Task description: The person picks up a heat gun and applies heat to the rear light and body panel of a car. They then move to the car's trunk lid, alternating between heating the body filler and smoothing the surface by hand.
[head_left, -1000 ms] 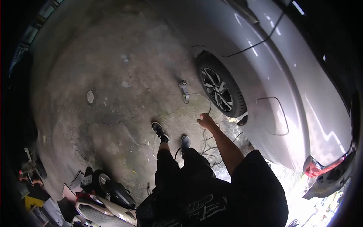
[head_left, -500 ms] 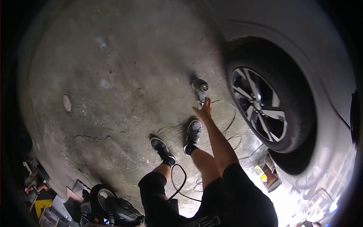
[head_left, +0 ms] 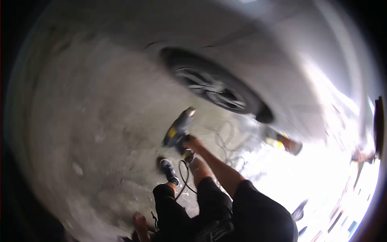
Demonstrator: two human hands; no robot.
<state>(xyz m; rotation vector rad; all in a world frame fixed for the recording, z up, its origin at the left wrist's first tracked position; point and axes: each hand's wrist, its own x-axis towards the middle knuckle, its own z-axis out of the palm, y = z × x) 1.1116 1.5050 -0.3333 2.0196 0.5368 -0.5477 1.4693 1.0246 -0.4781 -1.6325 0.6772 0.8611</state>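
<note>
A dark heat gun with a yellow label (head_left: 174,132) is in my right hand (head_left: 192,143), lifted off the floor. My fingers are wrapped round its grip, and its bright-tipped nozzle points up and to the right, toward the car wheel (head_left: 211,86). Low in the view, beside my left knee, hangs my left hand (head_left: 140,221). Motion blurs its fingers, and I make out nothing in it. A black cable (head_left: 187,177) loops between my legs, below the heat gun.
A light-coloured car (head_left: 282,72) fills the upper right. Near its side, a container with yellow on it (head_left: 293,147) lies on the concrete floor (head_left: 100,121). Thin cord loops on the floor below the wheel. Strong light washes out the right side.
My right hand has taken hold of the heat gun and lifted it from the floor. The view has turned toward the car, and my left hand has come into sight.
</note>
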